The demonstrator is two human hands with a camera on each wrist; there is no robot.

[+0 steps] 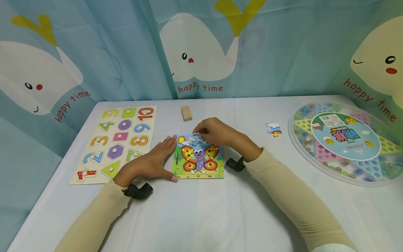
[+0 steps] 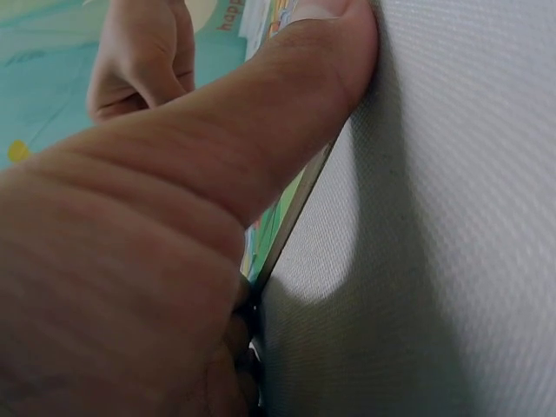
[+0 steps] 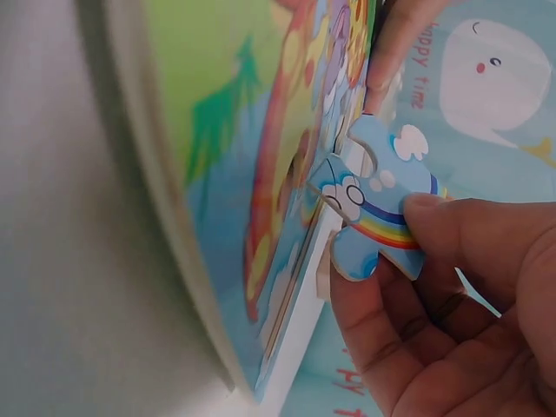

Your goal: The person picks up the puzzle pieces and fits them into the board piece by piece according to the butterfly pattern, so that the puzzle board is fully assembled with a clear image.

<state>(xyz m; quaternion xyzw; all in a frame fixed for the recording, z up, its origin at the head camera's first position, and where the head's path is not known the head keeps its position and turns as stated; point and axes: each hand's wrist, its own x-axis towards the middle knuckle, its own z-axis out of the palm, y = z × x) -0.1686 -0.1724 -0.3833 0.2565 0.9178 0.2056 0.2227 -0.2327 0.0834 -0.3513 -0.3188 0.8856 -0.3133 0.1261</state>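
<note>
A square butterfly jigsaw puzzle (image 1: 184,176) lies flat in front of me. My left hand (image 1: 155,160) rests at its left side with fingers extended. The thumb is at the lower left corner and the fingertips reach the upper left edge. Over the top edge, my right hand (image 1: 215,131) pinches a blue jigsaw piece (image 3: 387,204) printed with a rainbow and clouds. The right wrist view shows this piece tilted above an open gap in the picture. Another loose jigsaw piece (image 1: 273,130), with clouds and a bit of rainbow, lies to the right on the white tablecloth.
On the left lies a number-and-shape peg board (image 1: 148,120), partly behind my left forearm. A small wooden block (image 1: 186,113) sits beyond the puzzle. At far right is a round, clear marble game case (image 1: 346,136). A whale-print curtain (image 1: 126,63) hangs behind the table.
</note>
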